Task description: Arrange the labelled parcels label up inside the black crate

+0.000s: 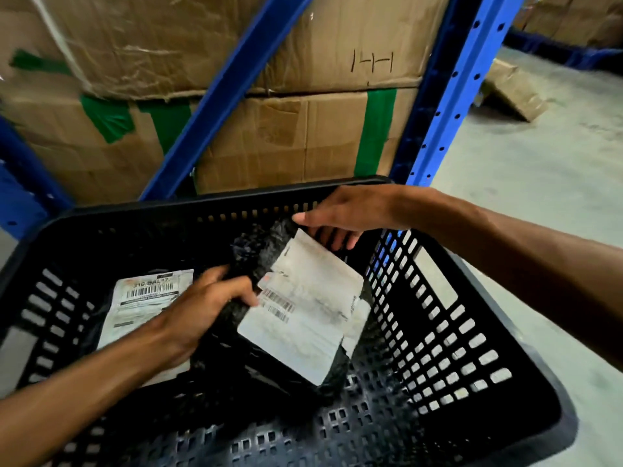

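Nearest the camera, the left hand [205,308] reaches in over the near rim of the crate [526,382], fingers clamped on the left edge of a black parcel [296,318]. At the parcel's far corner the right hand [340,217] pinches it between thumb and fingers. So held at two ends, the parcel sits inside the crate, tilted, its white label [303,315] facing up, though blur hides whether its lower edge touches the crate floor. Just to the left, partly under the left forearm, a second parcel [145,305] lies flat, label up.

The step in hand looks like setting this parcel down beside the first. The next move calls for lowering it level into the bare floor right of centre, keeping the label uppermost, then letting go with both hands. Behind the crate stand cartons [269,129] on a blue rack [448,96].
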Action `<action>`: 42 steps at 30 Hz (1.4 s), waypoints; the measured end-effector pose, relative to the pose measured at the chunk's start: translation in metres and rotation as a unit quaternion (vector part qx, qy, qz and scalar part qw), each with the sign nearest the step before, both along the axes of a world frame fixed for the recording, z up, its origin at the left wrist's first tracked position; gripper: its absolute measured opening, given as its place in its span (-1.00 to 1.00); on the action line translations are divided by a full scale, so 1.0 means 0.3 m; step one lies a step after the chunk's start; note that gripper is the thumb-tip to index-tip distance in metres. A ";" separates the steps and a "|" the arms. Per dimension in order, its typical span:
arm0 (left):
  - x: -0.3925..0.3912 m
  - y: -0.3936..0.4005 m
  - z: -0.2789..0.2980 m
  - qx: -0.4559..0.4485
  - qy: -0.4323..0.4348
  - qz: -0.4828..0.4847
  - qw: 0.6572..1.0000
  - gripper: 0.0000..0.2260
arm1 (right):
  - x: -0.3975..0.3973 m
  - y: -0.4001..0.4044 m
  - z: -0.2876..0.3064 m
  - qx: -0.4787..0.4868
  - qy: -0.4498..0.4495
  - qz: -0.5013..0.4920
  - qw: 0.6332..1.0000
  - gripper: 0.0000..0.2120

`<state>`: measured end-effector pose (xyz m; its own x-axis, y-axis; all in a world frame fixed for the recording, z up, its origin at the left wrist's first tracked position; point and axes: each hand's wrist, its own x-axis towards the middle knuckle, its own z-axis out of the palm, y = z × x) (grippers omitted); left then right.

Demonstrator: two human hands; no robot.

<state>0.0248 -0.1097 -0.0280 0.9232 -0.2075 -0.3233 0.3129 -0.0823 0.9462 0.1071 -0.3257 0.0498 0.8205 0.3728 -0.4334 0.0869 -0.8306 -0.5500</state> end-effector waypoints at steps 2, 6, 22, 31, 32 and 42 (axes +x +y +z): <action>0.011 0.025 0.012 -0.009 0.002 -0.007 1.000 -0.79 | -0.017 -0.003 -0.017 0.004 -0.024 0.018 1.000 -0.52; 0.052 0.061 0.080 0.023 -0.015 -0.071 0.997 -0.74 | -0.041 -0.004 0.007 0.001 -0.117 0.124 0.985 -0.25; 0.084 -0.012 0.003 0.226 0.012 0.033 0.974 -0.44 | -0.186 -0.139 -0.211 0.102 0.112 -0.200 0.968 -0.20; 0.166 0.007 -0.065 0.491 -0.096 -0.165 0.850 -0.24 | -0.151 0.030 -0.369 0.043 0.064 -0.114 0.990 -0.46; 0.173 0.012 -0.073 0.495 -0.100 -0.164 0.847 -0.22 | -0.152 0.032 -0.373 0.018 0.044 -0.105 0.993 -0.45; 0.128 0.094 -0.019 0.534 -0.180 -0.205 0.800 -0.31 | -0.153 -0.017 -0.331 -0.121 -0.099 -0.020 0.988 -0.41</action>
